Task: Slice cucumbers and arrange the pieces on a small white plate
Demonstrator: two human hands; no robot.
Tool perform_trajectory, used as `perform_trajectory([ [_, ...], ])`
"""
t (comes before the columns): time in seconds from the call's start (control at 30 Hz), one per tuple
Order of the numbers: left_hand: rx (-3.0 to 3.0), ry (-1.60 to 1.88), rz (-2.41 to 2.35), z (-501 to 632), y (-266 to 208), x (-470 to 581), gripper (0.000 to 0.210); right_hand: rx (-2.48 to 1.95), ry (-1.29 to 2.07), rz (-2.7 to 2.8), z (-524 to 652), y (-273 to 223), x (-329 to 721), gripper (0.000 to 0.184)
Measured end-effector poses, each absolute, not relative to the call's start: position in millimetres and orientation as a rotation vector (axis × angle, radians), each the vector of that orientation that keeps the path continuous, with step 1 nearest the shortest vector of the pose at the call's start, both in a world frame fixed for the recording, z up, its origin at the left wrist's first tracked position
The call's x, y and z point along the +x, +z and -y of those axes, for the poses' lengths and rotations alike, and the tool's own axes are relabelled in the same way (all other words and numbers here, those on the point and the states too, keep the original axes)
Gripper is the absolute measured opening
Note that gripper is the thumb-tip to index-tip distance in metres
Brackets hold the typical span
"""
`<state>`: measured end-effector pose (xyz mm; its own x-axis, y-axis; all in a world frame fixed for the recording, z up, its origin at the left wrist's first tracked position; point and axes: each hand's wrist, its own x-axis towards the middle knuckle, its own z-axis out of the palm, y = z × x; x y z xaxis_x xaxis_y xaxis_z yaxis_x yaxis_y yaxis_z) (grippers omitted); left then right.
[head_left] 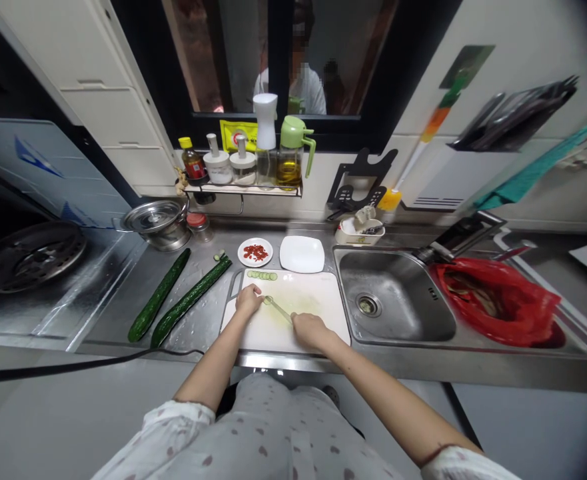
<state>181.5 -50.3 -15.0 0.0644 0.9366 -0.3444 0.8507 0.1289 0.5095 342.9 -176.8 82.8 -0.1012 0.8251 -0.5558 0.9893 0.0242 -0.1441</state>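
My left hand (248,300) is over the left part of a white cutting board (318,327), fingers curled together at the edge of a thin cucumber slice (268,301). In my right hand (311,331) is a slim pale-green, knife-like tool (282,312); its far end meets the slice, and its exact kind is hard to make out. A row of overlapping cucumber slices (262,275) lies along the board's back left edge. Left of the board are a cut cucumber (192,301) and a whole cucumber (159,295), with small end pieces (218,255) behind.
Behind the board stand a plate of chopped red pieces (255,253) and a white square plate (302,254). To the right is a sink (398,293) with a red plastic bag (503,300) beside it. A pot (156,223) and stove (38,260) are left; a condiment shelf (243,190) hangs behind.
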Motion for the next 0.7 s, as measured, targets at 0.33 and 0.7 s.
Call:
perform_trajectory([
  [0.33, 1.743, 0.170, -1.791, 50.0, -17.7, 180.9, 0.020, 1.818, -0.700, -1.987, 174.1, 84.9, 343.4, 0.037],
  [0.7, 1.985, 0.282, -1.738, 73.6, -15.9, 181.3, 0.019, 1.911, -0.739, -2.004, 219.2, 69.3, 372.0, 0.030],
])
